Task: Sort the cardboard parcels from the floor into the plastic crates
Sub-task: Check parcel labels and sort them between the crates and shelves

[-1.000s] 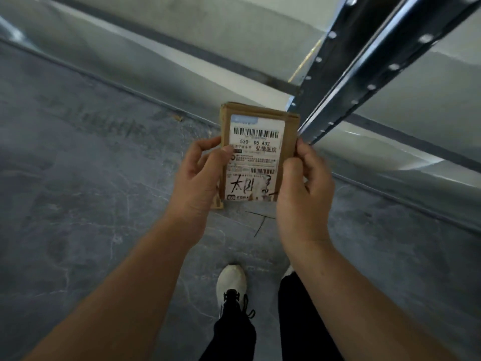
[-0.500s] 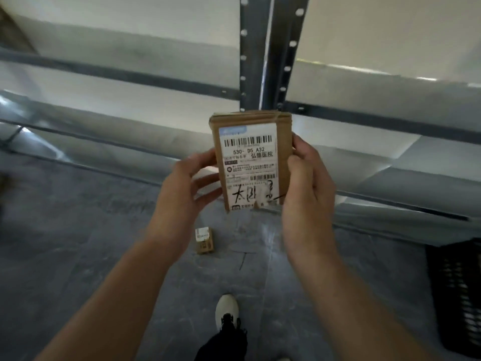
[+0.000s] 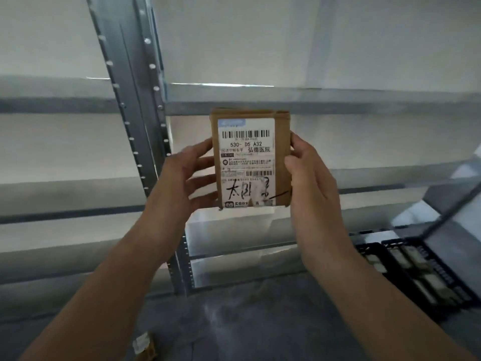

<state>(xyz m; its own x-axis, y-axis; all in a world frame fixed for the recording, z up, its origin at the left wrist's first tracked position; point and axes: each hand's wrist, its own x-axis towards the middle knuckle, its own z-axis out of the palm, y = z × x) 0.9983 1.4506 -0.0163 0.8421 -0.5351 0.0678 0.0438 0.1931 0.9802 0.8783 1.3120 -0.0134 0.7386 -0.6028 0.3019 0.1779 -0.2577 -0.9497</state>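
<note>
From the head view, we hold one parcel (image 3: pixel 282 152) up in front of us, between both hands. The left grip (image 3: pixel 179 183) holds its left edge, thumb near the front and fingers reaching behind. The right grip (image 3: pixel 309 183) clasps its right edge, thumb on the front face and fingers wrapped round the back. Both grips are closed on the parcel, and neither is free.

The parcel stands upright, long axis vertical, its printed face turned toward us. It is a flat brown cardboard box, mostly covered by a white shipping label with barcodes, printed text and a black handwritten scrawl near the bottom. The bottom of the label looks scuffed or partly peeled.

The black plastic crate (image 3: pixel 450 282) lies below the grips and well off to the right, so the right grip is the nearer one. We judge the coming move to be a swing down and rightward. The crate already holds a few pale items; motion blur hides what they are.

Behind the grips stands a grey metal rack (image 3: pixel 135 100). Below the left grip, another small parcel (image 3: pixel 144 345) lies on the grey floor (image 3: pixel 260 321), still to be sorted.
</note>
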